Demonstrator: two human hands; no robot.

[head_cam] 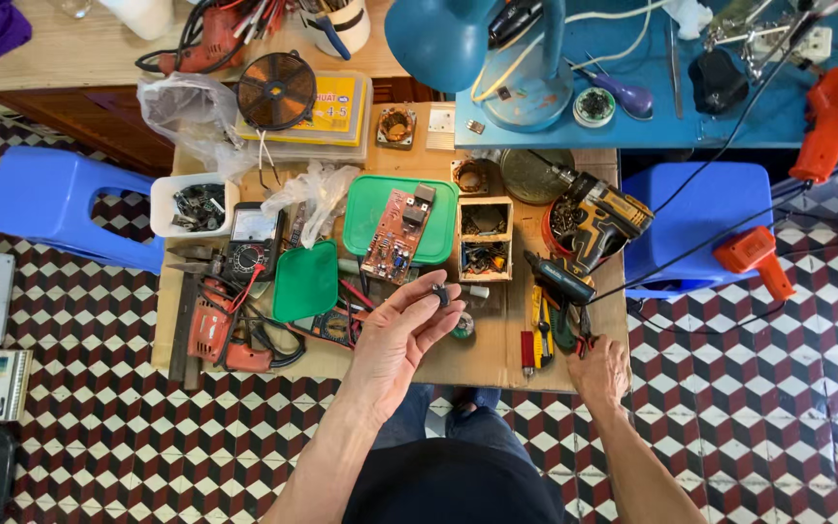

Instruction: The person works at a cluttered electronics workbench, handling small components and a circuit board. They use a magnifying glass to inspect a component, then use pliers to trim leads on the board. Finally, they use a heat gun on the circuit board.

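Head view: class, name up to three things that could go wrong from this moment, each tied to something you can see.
1. The left hand pinches a small dark part at its fingertips above the cluttered table; a slip could lose it among the tools.
2. The right hand reaches the pliers at the table edge; they might be knocked to the floor.
3. Cables cross the blue stool and could snag.

Your left hand [394, 335] pinches a small black part [440, 294], matt, likely plastic or rubber. Your right hand [600, 369] rests by pliers [582, 338] with glossy red plastic grips. The table [477, 364] is bare, matt wood. The green tray [365, 209] and lid [305, 281] are smooth glossy plastic. The circuit board [397, 236] is matt brown. The bag [186, 107] is crinkled clear plastic.
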